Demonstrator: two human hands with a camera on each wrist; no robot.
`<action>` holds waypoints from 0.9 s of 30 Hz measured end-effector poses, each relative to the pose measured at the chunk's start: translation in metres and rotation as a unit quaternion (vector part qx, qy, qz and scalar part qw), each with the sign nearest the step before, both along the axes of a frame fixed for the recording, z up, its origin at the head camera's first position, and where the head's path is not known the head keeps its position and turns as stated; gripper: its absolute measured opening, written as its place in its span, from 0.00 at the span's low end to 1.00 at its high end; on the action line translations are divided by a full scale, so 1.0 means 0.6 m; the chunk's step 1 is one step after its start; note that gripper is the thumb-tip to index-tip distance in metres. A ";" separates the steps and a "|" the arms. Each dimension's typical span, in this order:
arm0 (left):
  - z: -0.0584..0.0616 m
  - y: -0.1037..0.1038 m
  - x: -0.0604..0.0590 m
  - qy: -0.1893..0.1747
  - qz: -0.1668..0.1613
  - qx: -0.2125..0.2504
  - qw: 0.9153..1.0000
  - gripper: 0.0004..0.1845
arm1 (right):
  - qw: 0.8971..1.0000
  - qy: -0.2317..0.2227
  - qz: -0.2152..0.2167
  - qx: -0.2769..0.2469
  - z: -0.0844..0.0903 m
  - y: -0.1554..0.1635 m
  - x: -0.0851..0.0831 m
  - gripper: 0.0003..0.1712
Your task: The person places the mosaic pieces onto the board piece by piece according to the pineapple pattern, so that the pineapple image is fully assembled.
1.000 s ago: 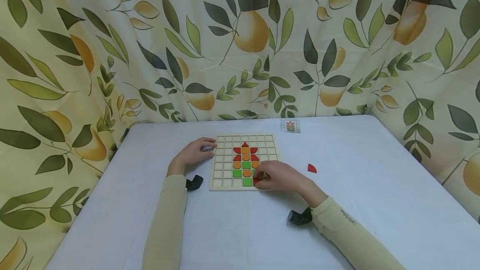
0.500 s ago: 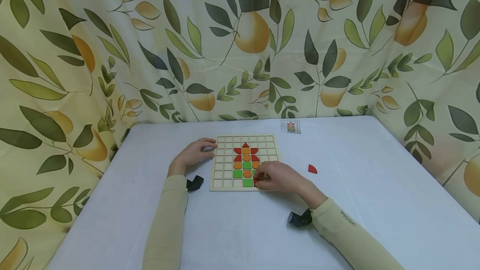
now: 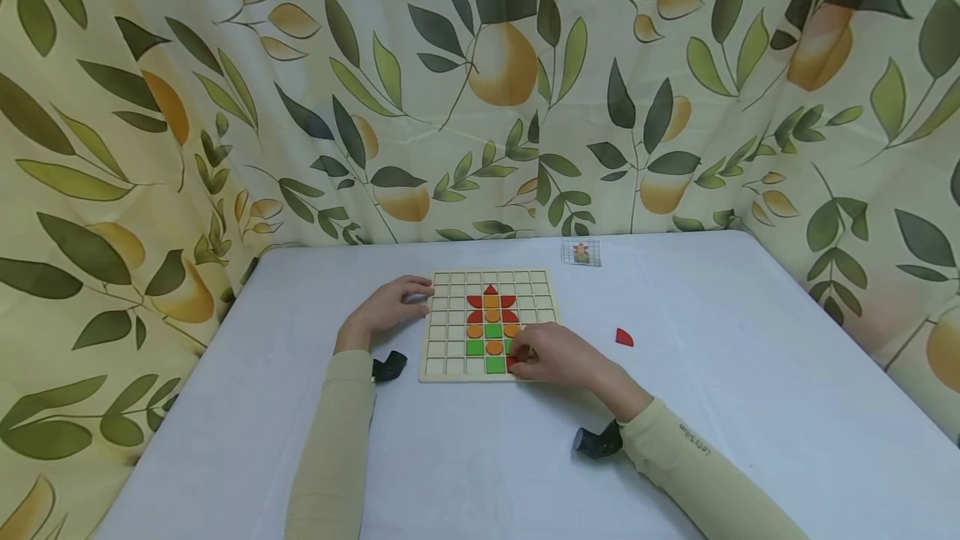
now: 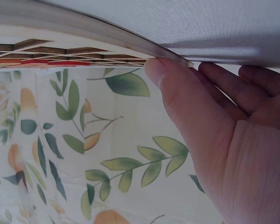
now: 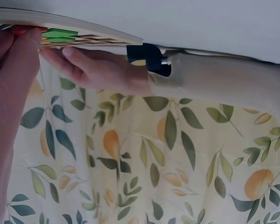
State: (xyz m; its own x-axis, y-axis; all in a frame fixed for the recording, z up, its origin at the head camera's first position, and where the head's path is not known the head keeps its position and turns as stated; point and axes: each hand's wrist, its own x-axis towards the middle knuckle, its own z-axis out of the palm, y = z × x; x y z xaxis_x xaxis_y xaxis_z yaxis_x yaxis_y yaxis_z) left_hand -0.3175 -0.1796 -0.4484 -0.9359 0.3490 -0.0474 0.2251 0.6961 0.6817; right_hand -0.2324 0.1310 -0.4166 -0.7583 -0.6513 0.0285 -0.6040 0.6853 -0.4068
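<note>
Your left hand (image 3: 390,307) rests on the bench (image 3: 225,407) against the left edge of the wooden grid board (image 3: 450,357), fingers loosely bent, thumb and fingertips touching the rim without closing round it; the left wrist view shows the thumb (image 4: 177,93) laid along that edge. Just right of this hand, inside the board, coloured pieces fill the middle columns: a red triangle (image 3: 490,289) at the far end, red, orange and green shapes below it.

Further right, your right hand (image 3: 558,354) lies over the board's near right corner, fingers curled down, pinching a red piece (image 3: 512,363) that sits in the bottom row right beside a green square (image 3: 494,364). In the right wrist view the fingertips (image 5: 18,46) press at the board's edge.

To the right of that hand, apart from it, a loose red quarter-circle piece (image 3: 624,337) lies on the bench. Beyond the board, a small pattern card (image 3: 582,252) sits near the curtain (image 3: 675,65).
</note>
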 end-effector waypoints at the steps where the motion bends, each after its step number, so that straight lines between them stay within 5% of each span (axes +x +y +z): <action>1: 0.000 0.000 0.000 0.000 0.000 0.001 1.000 0.20 | 1.000 0.000 -0.001 -0.002 0.001 -0.001 0.001 0.07; 12: 0.002 0.000 0.002 -0.002 -0.003 0.007 1.000 0.20 | 0.997 -0.050 -0.046 -0.036 0.028 0.033 -0.015 0.09; 19: 0.006 0.003 0.003 -0.003 0.000 -0.003 1.000 0.20 | 0.995 -0.041 -0.092 -0.016 0.067 0.135 -0.043 0.19; 27: 0.004 0.003 0.002 -0.004 0.003 0.000 1.000 0.20 | 0.986 -0.096 -0.129 0.044 0.044 0.243 -0.066 0.19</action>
